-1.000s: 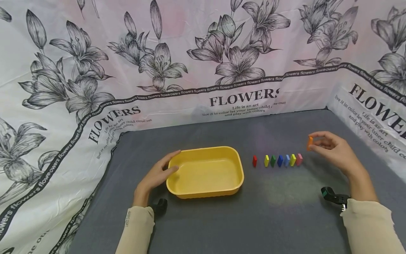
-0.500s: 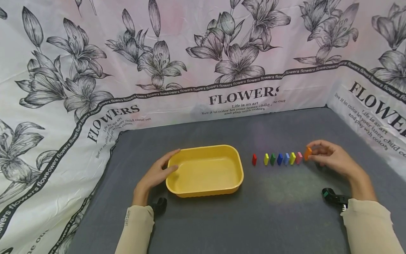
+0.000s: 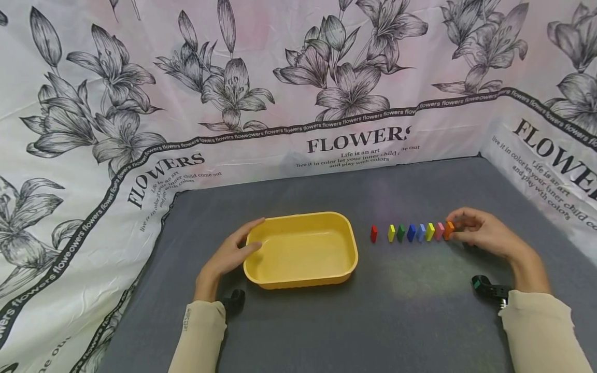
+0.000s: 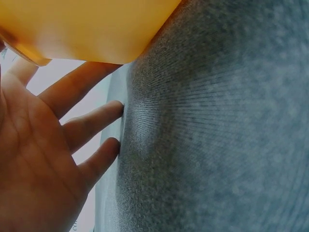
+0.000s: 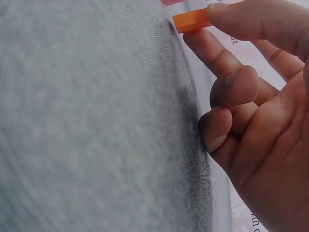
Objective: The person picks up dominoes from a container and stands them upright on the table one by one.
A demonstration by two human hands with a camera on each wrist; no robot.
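In the head view my left hand (image 3: 229, 255) holds the left side of a yellow plastic tub (image 3: 300, 254), thumb over the rim and fingers outside. The left wrist view shows those fingers spread beside the tub's wall (image 4: 91, 34), their tips close to the cloth. My right hand (image 3: 485, 234) pinches an orange domino block (image 3: 449, 231) between thumb and index finger; the other fingers are curled in. The orange block stands upright at the right end of a row, right beside a pink domino block (image 3: 439, 231). A sliver of pink (image 5: 173, 2) tops the right wrist view.
Leftward from the pink block stand several upright blocks: yellow (image 3: 430, 232), light blue (image 3: 421, 232), dark blue (image 3: 411, 232), green (image 3: 401, 233) and yellow (image 3: 392, 233). A red block (image 3: 373, 234) stands apart, nearest the tub. Flower-printed cloth (image 3: 261, 171) borders the grey table (image 3: 326, 331).
My right hand has come down and left with the orange block, from above the table to the row's end beside the pink block. The left hand and tub have stayed put.
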